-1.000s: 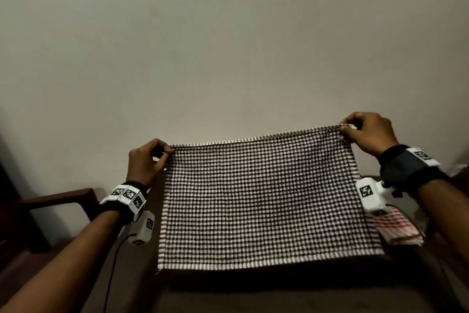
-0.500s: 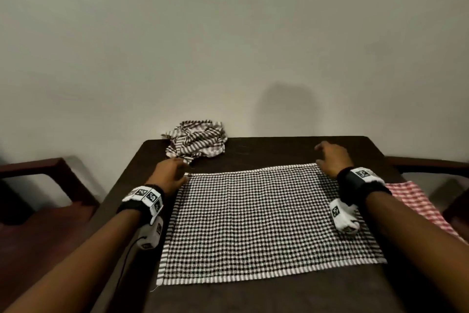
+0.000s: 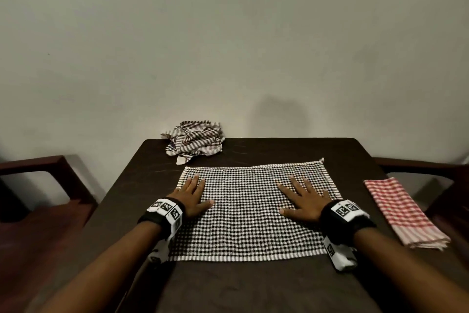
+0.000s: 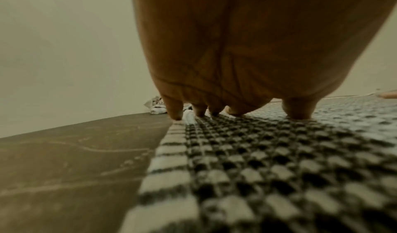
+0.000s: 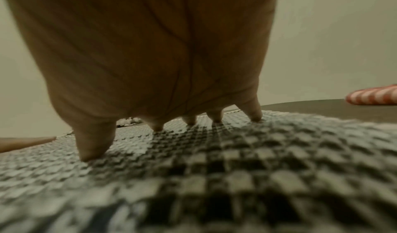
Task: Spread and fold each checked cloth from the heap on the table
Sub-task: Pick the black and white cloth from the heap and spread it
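Note:
A black-and-white checked cloth point(image 3: 250, 211) lies spread flat on the dark table point(image 3: 279, 287). My left hand point(image 3: 194, 192) presses flat on its left part, fingers straight and spread, near the cloth's left edge point(image 4: 171, 143). My right hand point(image 3: 302, 197) presses flat on the right part, fingers spread; in the right wrist view the fingertips point(image 5: 92, 153) touch the weave point(image 5: 236, 168). A crumpled heap of striped brown-and-white cloth point(image 3: 195, 140) sits at the table's far left edge. A folded red-and-white checked cloth point(image 3: 403, 213) lies at the table's right side.
Dark wooden chair arms stand left point(image 3: 33, 163) and right point(image 3: 416, 164) of the table. A plain wall point(image 3: 228, 46) rises right behind the table's far edge. Bare tabletop lies in front of the spread cloth.
The cloth, held up by its top corners a second ago, now lies on the table. Both hands let go of the corners and moved inward and nearer, pressing flat on it.

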